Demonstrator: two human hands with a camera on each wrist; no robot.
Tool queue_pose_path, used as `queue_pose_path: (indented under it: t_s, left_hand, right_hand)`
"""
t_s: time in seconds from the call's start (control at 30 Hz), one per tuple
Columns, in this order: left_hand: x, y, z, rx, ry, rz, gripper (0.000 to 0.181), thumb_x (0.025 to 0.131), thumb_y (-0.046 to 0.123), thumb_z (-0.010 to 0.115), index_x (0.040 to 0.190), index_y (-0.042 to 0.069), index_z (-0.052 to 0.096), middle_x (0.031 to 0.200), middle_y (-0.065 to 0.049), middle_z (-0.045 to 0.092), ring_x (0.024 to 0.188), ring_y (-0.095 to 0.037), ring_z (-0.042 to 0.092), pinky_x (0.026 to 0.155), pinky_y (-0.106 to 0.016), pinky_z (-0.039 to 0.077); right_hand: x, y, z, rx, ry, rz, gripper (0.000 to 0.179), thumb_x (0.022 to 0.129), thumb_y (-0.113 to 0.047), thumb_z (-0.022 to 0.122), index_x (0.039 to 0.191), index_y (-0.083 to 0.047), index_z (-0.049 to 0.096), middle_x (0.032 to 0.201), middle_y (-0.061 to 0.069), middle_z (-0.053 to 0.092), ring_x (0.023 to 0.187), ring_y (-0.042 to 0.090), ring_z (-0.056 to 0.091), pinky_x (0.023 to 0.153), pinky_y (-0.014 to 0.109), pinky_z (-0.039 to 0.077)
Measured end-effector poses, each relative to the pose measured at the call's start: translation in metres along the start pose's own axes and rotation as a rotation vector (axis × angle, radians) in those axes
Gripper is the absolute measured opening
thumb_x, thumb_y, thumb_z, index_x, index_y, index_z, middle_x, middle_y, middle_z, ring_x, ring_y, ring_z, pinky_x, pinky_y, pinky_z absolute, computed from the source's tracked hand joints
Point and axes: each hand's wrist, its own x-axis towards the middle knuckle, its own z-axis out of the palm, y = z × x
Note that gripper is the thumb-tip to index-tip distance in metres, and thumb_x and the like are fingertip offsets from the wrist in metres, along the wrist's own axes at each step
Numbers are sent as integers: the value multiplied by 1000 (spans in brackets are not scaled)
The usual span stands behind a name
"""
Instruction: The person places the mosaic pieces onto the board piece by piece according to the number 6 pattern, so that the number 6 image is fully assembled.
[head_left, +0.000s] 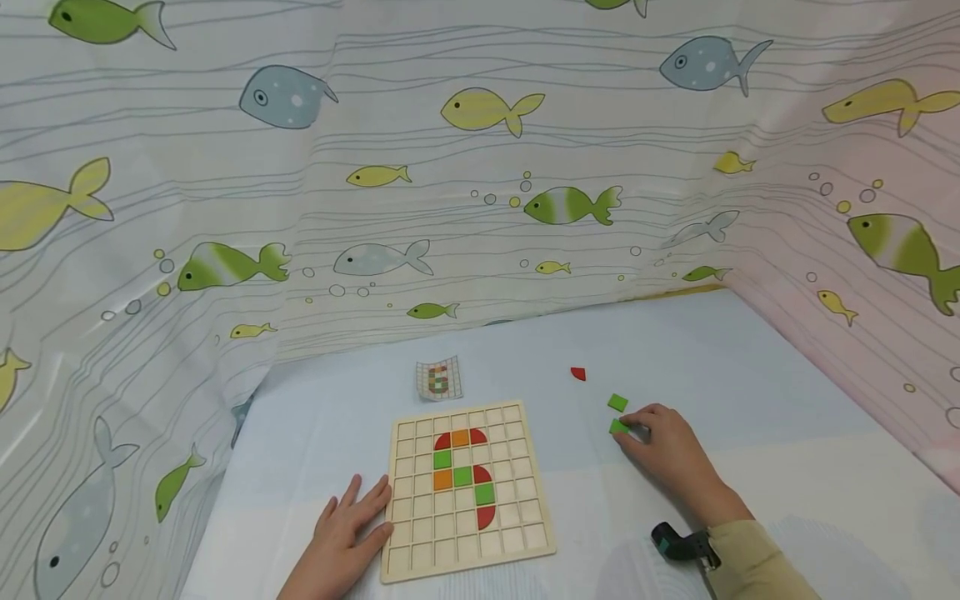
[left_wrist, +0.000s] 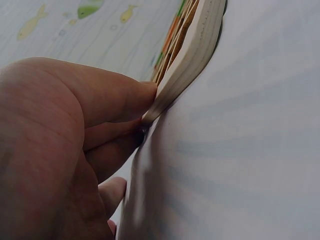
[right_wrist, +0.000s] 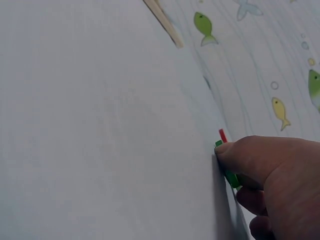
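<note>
A wooden grid board [head_left: 421, 531] lies on the table with red, orange and green tiles set in several of its squares. Against its left edge rests my left hand [head_left: 348, 529], fingers spread and fairly straight. In the left wrist view, the thumb [left_wrist: 122, 95] touches the side of the board [left_wrist: 187, 65]. To the right of the board, my right hand [head_left: 671, 454] pinches a green square tile [head_left: 618, 427] between thumb and fingers at the table surface. Just beyond it lies another green square tile [head_left: 617, 402]. Farther back is a red quarter-round tile [head_left: 577, 374].
A small pattern card [head_left: 439, 379] with a coloured figure on a grid lies behind the board. Fish-printed sheeting [head_left: 480, 225] stands around the back and sides of the pale table [head_left: 330, 417]. A black strap device [head_left: 682, 546] is on the right wrist.
</note>
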Motion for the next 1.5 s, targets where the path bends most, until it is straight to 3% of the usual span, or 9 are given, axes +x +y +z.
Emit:
queue_pose_path:
  t_s: [0.3, 0.5, 0.73, 1.07, 1.5]
  left_hand:
    - [-2, -1, 0, 9, 6, -1, 63, 96, 44, 62, 146, 8, 49, 155, 0, 37, 149, -38, 5, 110, -68, -4]
    - [-1, -1, 1, 17, 17, -16, 63, 95, 44, 63, 145, 9, 50, 154, 3, 37, 149, -36, 6, 111, -66, -3]
    - [1, 0, 2, 23, 24, -1, 61, 95, 43, 64, 144, 9, 52, 154, 3, 38, 149, -36, 7, 111, -66, -2]
    - [1, -4, 3, 36, 35, 12, 59, 96, 41, 64, 144, 9, 52, 153, 3, 38, 149, -36, 9, 111, -66, 0]
    - [-1, -2, 4, 39, 60, 22, 56, 95, 37, 66, 142, 9, 55, 152, 1, 42, 148, -38, 10, 110, -67, 0]
  right_hand:
    - [1, -8, 0, 41, -26, -5, 25, 85, -29, 79, 103, -12, 78, 106, 6, 71, 100, 30, 62, 86, 49, 50]
    - [2, -25, -4, 44, -9, -110, 20, 83, -23, 81, 101, -14, 78, 96, -2, 68, 89, 23, 59, 77, 43, 50]
    - [3, -48, 2, 34, 7, -239, 20, 79, -18, 83, 98, -14, 78, 89, -8, 67, 90, 18, 60, 79, 39, 52]
    - [2, -84, 23, 36, -77, -375, 20, 80, -30, 83, 99, -22, 78, 90, -16, 62, 89, 4, 53, 77, 27, 51]
    - [-2, -122, 39, 59, -202, -418, 21, 83, -31, 80, 100, -20, 78, 94, -12, 63, 95, 7, 53, 82, 27, 51]
